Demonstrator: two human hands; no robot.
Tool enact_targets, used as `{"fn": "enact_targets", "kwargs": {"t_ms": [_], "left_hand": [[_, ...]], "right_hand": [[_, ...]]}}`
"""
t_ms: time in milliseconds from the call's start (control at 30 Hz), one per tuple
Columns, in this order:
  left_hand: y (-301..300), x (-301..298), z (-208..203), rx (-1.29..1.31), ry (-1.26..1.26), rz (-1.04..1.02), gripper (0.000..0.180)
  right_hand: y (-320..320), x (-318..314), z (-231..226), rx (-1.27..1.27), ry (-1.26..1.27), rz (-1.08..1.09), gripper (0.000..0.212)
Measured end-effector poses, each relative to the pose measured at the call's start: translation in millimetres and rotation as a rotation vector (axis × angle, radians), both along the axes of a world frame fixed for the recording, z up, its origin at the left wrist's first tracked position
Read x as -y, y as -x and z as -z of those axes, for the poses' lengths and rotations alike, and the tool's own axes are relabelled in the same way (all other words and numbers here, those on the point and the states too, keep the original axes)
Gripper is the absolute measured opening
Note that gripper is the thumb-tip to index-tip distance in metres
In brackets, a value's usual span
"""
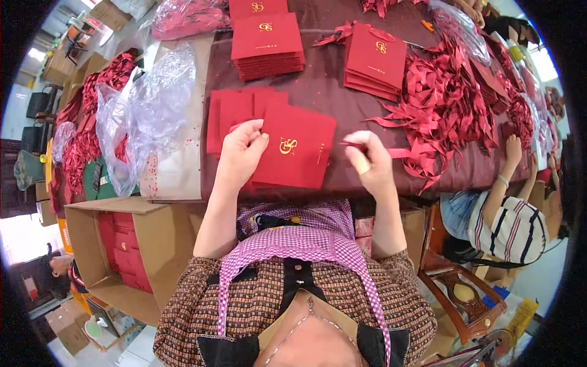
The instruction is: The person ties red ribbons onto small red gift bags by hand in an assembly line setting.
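A flat red paper bag (299, 137) with a gold emblem lies near the table's front edge, slightly turned, on top of other red bags. At its upper left side my left hand (243, 150) is closed, thumb and fingers pinching the bag's edge. My right hand (372, 160) is closed just right of the bag, apart from it. Between its thumb and fingers is a red ribbon (399, 153), with a short end showing at the fingertips. More red bags (227, 113) lie behind my left hand. A large heap of red ribbons (443, 101) spreads to the right.
Stacks of red bags stand farther back, one at centre (267, 40) and one to its right (376, 58). Clear plastic wrap (162, 92) lies at left. Below it an open cardboard box (150, 244) holds red bags. A person in a striped top (510, 229) works at right.
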State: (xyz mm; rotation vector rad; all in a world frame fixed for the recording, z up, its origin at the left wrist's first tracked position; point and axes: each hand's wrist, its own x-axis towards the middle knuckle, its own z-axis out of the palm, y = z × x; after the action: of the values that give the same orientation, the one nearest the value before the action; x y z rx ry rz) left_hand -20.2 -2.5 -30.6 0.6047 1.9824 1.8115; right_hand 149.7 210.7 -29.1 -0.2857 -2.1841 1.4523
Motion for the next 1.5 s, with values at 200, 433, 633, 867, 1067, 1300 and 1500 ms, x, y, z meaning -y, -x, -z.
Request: {"fn": "enact_targets", "kwargs": {"t_ms": [200,433,633,867,1067,1300,1500], "left_hand": [[-10,-2,-12,-0.077,0.046,0.017,0.021],[-12,1,-6,-0.134,0.129,0.018,0.025],[-18,-5,-13,-0.211,0.133,0.042,0.023],[-21,-7,-20,-0.264,0.176,0.036,0.023],[-23,-8,-14,-0.315,0.146,0.020,0.024],[-25,-9,-17,-0.415,0.159,0.017,0.029],[-23,-8,-14,-0.384,0.134,0.030,0.032]], "right_hand": [[61,35,-1,-0.124,-0.122,-0.123,0.010],[78,53,5,-0.210,-0.077,-0.126,0.006],[81,59,4,-0.207,-0.028,-0.004,0.006],[83,63,7,-0.248,-0.097,0.071,0.009],[83,62,5,-0.292,-0.302,0.097,0.012],[83,62,6,-0.309,-0.366,0.101,0.015],[84,65,7,-0.292,-0.416,0.086,0.012]]}}
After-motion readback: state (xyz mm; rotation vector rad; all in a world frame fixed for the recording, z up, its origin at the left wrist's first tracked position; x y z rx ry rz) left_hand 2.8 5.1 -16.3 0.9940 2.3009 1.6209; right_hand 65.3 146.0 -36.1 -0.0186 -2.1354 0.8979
